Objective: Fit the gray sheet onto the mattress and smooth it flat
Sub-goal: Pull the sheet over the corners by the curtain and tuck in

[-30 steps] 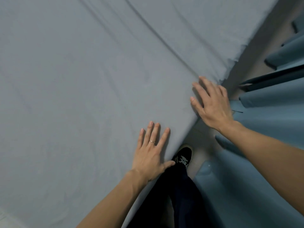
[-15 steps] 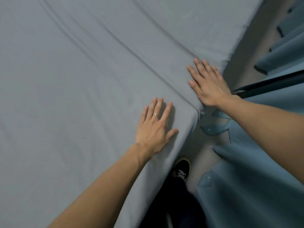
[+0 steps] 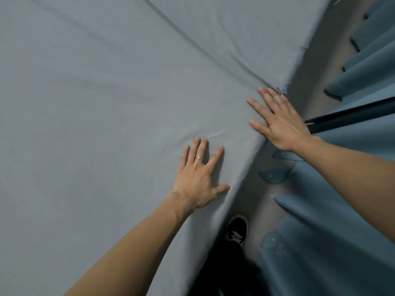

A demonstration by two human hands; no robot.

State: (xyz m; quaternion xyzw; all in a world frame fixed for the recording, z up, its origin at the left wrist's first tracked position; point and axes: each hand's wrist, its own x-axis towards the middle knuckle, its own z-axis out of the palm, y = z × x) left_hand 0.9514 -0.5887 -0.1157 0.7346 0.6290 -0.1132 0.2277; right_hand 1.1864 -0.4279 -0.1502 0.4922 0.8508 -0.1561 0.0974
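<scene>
The gray sheet (image 3: 106, 103) covers the mattress and fills the left and centre of the head view. A long crease runs diagonally from the top centre down to the mattress's right edge. My left hand (image 3: 199, 174) lies flat on the sheet near that edge, fingers straight and spread, a ring on one finger. My right hand (image 3: 277, 120) presses flat on the sheet at the edge where the crease ends, fingers straight. The mattress itself is hidden under the sheet.
Blue-grey curtains (image 3: 342, 199) hang in folds close along the right. A narrow strip of floor (image 3: 307, 82) runs between bed and curtains. My black shoe (image 3: 236, 229) stands there by the mattress's side. A dark bar (image 3: 350, 114) crosses the curtains at right.
Both hands have slid forward along the sheet's right edge. The diagonal crease now ends at my right hand's fingertips, and the view has shifted forward.
</scene>
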